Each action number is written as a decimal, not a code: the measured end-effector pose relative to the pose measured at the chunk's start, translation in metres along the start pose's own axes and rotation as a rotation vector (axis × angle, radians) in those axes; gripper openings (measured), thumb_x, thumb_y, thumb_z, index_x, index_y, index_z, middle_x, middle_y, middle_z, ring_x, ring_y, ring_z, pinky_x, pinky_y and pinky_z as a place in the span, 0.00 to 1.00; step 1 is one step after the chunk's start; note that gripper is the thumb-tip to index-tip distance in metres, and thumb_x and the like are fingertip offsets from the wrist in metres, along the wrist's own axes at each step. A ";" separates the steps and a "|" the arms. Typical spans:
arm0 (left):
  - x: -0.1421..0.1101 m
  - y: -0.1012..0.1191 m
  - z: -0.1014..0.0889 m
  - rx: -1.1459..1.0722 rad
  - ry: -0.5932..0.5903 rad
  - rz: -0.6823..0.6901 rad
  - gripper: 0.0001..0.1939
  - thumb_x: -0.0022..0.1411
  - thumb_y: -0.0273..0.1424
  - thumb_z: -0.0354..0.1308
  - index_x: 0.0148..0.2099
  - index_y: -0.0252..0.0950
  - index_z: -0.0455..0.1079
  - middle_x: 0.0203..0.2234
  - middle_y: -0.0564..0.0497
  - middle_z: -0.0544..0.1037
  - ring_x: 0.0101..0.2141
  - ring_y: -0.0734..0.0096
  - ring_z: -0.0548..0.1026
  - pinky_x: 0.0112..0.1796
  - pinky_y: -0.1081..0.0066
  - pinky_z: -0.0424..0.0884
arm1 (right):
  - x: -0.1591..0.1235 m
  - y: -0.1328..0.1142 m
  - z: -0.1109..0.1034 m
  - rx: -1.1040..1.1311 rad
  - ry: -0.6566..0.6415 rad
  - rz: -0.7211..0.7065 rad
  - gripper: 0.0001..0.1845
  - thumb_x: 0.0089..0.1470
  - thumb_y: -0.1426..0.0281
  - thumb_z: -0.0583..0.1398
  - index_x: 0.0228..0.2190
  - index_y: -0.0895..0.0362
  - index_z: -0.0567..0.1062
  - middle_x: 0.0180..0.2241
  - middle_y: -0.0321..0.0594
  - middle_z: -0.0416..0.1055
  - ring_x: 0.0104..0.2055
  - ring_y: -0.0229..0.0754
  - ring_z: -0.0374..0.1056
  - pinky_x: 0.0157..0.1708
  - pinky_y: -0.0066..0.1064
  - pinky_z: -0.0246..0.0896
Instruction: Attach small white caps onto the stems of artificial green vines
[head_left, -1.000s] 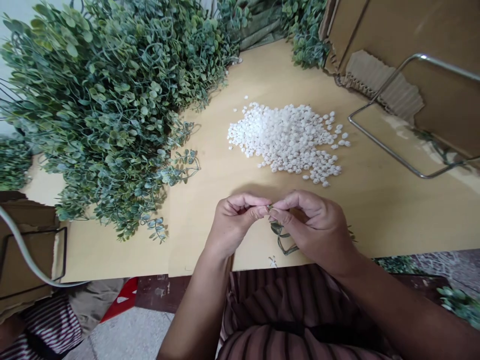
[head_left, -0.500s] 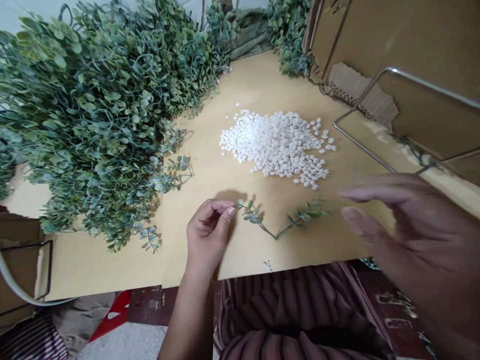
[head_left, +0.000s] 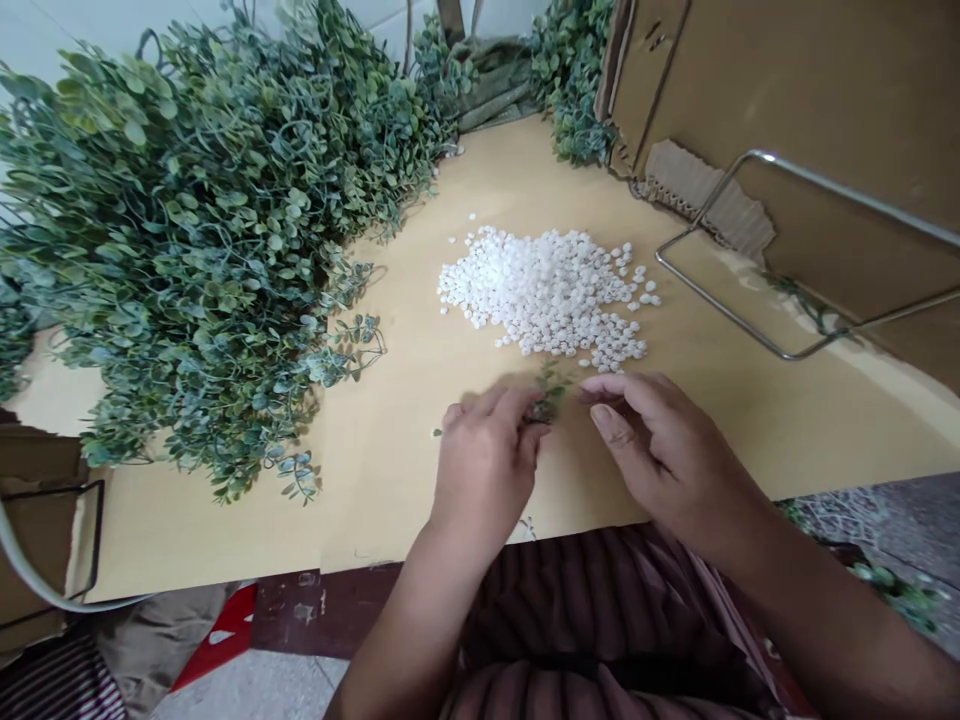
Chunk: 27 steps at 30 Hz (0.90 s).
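Observation:
My left hand (head_left: pixel 487 450) is closed on a sprig of artificial greenery (head_left: pixel 553 388). The sprig's leaves stick up past the fingertips, slightly blurred, and the rest of it is hidden by the hand. Just to the right, my right hand (head_left: pixel 660 445) hovers with its thumb and forefinger a little apart, and nothing shows between them. Beyond both hands, a pile of small white plastic pieces (head_left: pixel 544 290) lies on the tan tabletop (head_left: pixel 390 420).
A big heap of artificial leafy stems (head_left: pixel 202 260) covers the left side. At the right, a bent metal wire frame (head_left: pixel 720 280) stands by a cardboard box (head_left: pixel 825 100). More greenery (head_left: pixel 574 80) is at the back, beside dark green cloth (head_left: pixel 499 80).
My left hand has moved right and turned over the sprig, which was stretched out in a V. My right hand has come in from the right, close to the left.

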<state>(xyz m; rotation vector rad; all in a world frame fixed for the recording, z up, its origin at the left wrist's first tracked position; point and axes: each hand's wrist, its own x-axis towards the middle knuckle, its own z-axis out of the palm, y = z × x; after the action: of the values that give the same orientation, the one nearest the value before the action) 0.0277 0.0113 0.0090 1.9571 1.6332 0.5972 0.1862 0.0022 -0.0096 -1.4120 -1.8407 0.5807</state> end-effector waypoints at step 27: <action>-0.023 -0.019 0.003 -0.597 -0.022 -0.091 0.09 0.55 0.31 0.61 0.40 0.37 0.69 0.26 0.52 0.71 0.30 0.71 0.69 0.34 0.72 0.67 | 0.006 -0.014 0.025 0.824 -0.153 0.330 0.12 0.48 0.63 0.64 0.33 0.54 0.68 0.30 0.36 0.71 0.31 0.38 0.70 0.31 0.28 0.69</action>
<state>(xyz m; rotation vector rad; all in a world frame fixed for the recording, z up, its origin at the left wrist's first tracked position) 0.0105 -0.0093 -0.0056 1.4387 1.3198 0.9001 0.1570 0.0060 -0.0131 -1.0988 -1.2166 1.4466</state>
